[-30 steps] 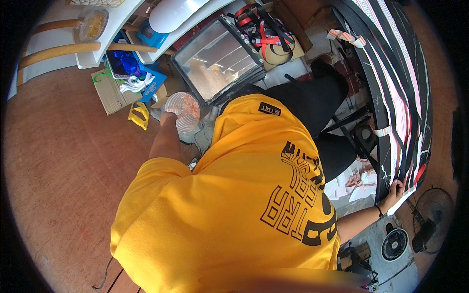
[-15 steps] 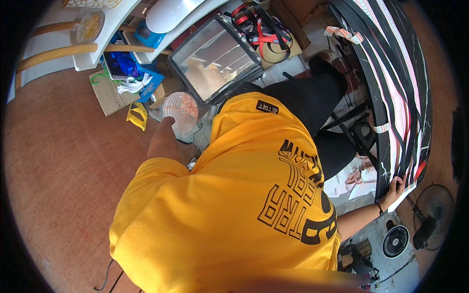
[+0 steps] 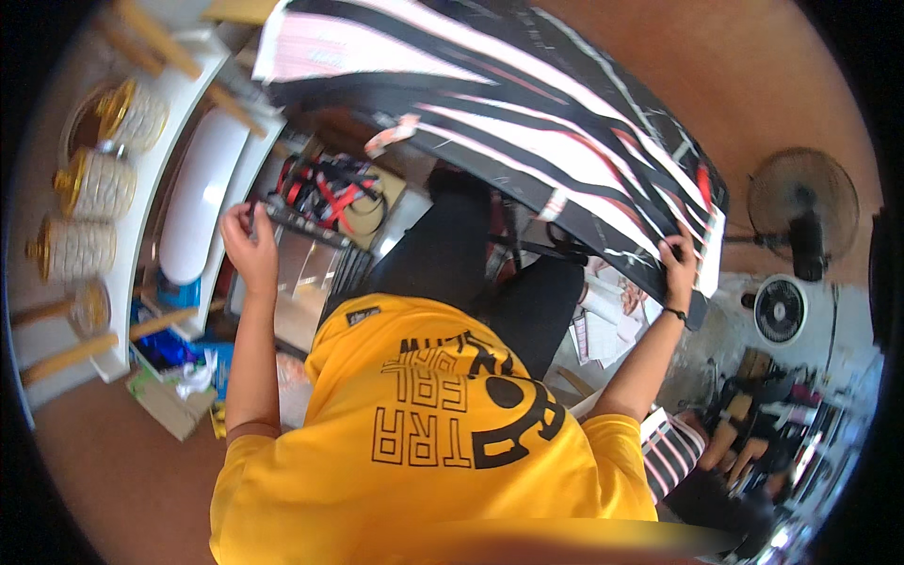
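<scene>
My left hand (image 3: pixel 250 247) is raised beside the white shelf, fingers loosely bent and apart, nothing visible in them. Behind it, a dark-framed glass case (image 3: pixel 303 282) stands partly hidden by my forearm. At the right, my right hand (image 3: pixel 680 264) is closed on the ends of black straps (image 3: pixel 640 212) at the edge of a black marbled tabletop (image 3: pixel 612 256). Long white and pink printed strips (image 3: pixel 537 141) lie between the straps. A short orange-and-white strip (image 3: pixel 391 137) hangs over the near edge.
Red and black straps (image 3: pixel 339 193) lie heaped on a box. Several gold-lidded jars (image 3: pixel 85 184) stand on the white shelf (image 3: pixel 141 245). Papers (image 3: pixel 603 325) lie under the tabletop. Two fans (image 3: pixel 780 311) are at the right. Other people (image 3: pixel 734 452) sit at the lower right.
My view has swung right, bringing the tabletop across the top. My left hand has left the round, ribbed clear container with orange bits and risen. My right hand stays at the strap ends.
</scene>
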The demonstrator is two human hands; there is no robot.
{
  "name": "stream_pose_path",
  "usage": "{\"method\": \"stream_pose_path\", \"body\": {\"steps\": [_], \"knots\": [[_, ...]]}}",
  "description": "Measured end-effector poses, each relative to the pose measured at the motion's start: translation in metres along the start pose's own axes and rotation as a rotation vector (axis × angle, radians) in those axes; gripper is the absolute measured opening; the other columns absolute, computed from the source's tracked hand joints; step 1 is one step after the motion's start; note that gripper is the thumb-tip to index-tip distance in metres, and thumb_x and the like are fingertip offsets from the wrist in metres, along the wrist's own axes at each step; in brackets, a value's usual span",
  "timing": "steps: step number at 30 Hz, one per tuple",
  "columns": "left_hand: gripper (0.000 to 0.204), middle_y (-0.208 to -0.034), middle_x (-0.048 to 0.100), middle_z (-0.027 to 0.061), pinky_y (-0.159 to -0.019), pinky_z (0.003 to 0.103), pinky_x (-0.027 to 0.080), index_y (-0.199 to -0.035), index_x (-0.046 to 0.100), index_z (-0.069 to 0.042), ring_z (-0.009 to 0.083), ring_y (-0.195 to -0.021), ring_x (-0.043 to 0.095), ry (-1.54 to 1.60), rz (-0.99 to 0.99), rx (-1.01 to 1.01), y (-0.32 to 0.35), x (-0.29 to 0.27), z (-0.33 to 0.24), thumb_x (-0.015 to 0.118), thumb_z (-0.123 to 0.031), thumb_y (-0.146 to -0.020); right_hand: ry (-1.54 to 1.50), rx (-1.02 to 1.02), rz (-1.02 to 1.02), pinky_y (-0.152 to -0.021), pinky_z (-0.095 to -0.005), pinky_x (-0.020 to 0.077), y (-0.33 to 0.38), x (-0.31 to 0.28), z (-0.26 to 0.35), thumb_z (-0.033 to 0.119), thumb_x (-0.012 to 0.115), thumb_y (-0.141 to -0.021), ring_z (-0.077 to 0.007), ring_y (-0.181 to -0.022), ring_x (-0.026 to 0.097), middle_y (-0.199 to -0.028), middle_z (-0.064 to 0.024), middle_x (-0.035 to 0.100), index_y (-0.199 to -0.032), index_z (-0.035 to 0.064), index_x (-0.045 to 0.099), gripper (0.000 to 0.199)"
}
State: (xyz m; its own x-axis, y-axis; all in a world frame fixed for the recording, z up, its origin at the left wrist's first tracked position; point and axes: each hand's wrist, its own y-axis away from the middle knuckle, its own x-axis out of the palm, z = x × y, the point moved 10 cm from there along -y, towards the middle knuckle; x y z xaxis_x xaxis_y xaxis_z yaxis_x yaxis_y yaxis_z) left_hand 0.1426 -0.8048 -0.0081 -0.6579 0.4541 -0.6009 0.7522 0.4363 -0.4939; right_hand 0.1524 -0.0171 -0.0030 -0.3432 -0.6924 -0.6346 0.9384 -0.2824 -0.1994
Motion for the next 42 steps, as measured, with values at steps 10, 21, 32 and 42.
{"method": "stream_pose_path", "body": {"steps": [10,21,32,42], "knots": [[0.046,-0.144,0.044,0.0156,-0.108,0.053,0.028,-0.129,0.054,-0.008,0.0339,-0.132,0.043,0.325,0.669,0.8,0.061,0.213,-0.391,0.061,-0.032,-0.09,-0.027,0.043,-0.234,-0.099,-0.0343,0.0419,-0.005,-0.031,0.009,0.007,0.076,-0.076,-0.0251,-0.12,0.055,-0.13,-0.0145,0.06,-0.094,0.0049,0.067,0.02],[0.03,-0.125,0.056,0.0093,-0.101,0.05,0.027,-0.117,0.063,-0.012,0.0287,-0.122,0.048,0.588,0.817,0.758,0.117,0.213,-0.455,0.065,-0.024,-0.09,0.739,0.412,-0.333,-0.1,-0.0566,0.0408,-0.15,-0.071,-0.022,0.037,0.07,-0.083,-0.0337,-0.125,0.051,-0.125,-0.0111,0.062,-0.115,0.0106,0.068,0.041],[0.059,-0.122,0.06,0.0109,-0.097,0.037,0.041,-0.135,0.048,-0.004,0.0205,-0.111,0.054,1.003,1.95,-0.582,0.217,0.376,-0.573,0.06,-0.046,-0.095,0.336,0.008,-0.735,-0.111,-0.0581,0.0257,-0.079,-0.063,0.023,0.015,0.061,-0.09,-0.0321,-0.1,0.061,-0.095,-0.0115,0.068,-0.096,0.007,0.067,0.012],[0.019,-0.079,0.062,0.0072,-0.068,0.035,0.055,-0.085,0.061,-0.006,0.0194,-0.072,0.061,0.937,1.831,-0.798,0.251,0.499,-0.642,0.058,-0.021,-0.095,0.411,-0.221,-0.772,-0.108,-0.0559,0.03,-0.042,-0.049,0.035,0.008,0.06,-0.09,-0.0359,-0.095,0.061,-0.094,-0.0138,0.068,-0.094,0.0055,0.064,0.007]]}}
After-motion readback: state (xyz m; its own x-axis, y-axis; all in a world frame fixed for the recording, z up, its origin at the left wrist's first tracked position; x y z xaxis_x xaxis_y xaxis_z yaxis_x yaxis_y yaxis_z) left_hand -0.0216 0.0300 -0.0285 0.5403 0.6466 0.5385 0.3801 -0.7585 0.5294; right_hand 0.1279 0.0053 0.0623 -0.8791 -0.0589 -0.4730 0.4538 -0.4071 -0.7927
